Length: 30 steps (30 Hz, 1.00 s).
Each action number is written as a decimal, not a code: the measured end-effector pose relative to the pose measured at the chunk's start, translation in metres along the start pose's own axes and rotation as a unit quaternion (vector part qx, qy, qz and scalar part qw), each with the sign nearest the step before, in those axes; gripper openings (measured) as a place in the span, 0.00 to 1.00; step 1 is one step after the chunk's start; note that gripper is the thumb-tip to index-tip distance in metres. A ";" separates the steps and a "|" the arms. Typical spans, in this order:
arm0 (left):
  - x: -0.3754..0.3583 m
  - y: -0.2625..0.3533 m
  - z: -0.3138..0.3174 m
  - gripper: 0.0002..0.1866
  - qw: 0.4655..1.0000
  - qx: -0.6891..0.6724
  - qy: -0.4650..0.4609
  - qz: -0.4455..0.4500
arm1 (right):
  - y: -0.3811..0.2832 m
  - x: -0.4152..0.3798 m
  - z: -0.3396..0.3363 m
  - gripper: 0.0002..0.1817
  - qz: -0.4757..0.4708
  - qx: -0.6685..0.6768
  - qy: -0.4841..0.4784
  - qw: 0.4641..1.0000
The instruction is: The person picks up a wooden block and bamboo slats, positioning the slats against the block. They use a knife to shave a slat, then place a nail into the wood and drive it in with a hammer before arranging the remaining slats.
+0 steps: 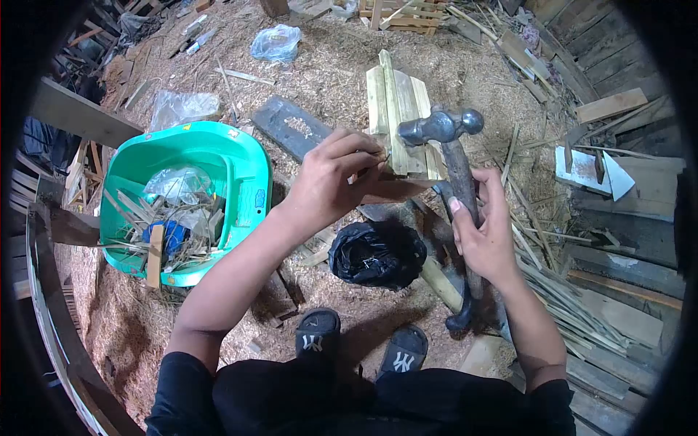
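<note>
My right hand [486,229] is wrapped round the wooden handle of a ball-peen hammer [458,168]. The hammer stands upright, its dark steel head at the top, overlapping the right side of a small panel of pale wooden slats [395,98]. At the panel's near left edge, my left hand [336,173] is closed in a pinch; I cannot tell what small thing is between its fingertips. A brown board [396,191] shows just under that hand. Below both hands sits an open black plastic bag [349,258], with small thin pieces inside.
A green plastic tub [254,163] with wood scraps stands left. Behind it lies a grey plank [273,120]. Thin wooden strips [567,309] are stacked at right. A dark curved metal bar end [459,320] lies near my sandals [403,349]. Wood shavings cover the floor.
</note>
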<state>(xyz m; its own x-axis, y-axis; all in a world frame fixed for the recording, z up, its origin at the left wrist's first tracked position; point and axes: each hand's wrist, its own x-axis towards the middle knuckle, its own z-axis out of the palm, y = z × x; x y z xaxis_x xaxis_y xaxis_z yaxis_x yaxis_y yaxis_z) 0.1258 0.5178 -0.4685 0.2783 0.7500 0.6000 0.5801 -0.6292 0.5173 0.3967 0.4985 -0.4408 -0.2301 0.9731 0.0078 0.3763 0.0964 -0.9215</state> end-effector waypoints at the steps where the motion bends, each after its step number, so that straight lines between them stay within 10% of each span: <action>1: 0.000 0.000 0.000 0.08 1.000 -0.003 -0.001 -0.002 | -0.002 0.000 0.000 0.18 0.013 0.000 -0.004 1.000; 30: 0.007 0.008 -0.005 0.10 0.998 -0.007 -0.024 -0.055 | -0.008 0.000 0.001 0.19 0.024 0.041 -0.005 0.999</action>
<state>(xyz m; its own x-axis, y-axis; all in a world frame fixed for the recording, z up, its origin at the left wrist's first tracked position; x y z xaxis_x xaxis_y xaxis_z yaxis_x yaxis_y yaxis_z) 0.1282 0.5176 -0.4569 0.2509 0.8234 0.5090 0.5981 -0.5453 0.5873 0.3928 0.4980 -0.4342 -0.2218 0.9742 -0.0413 0.3128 0.0310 -0.9493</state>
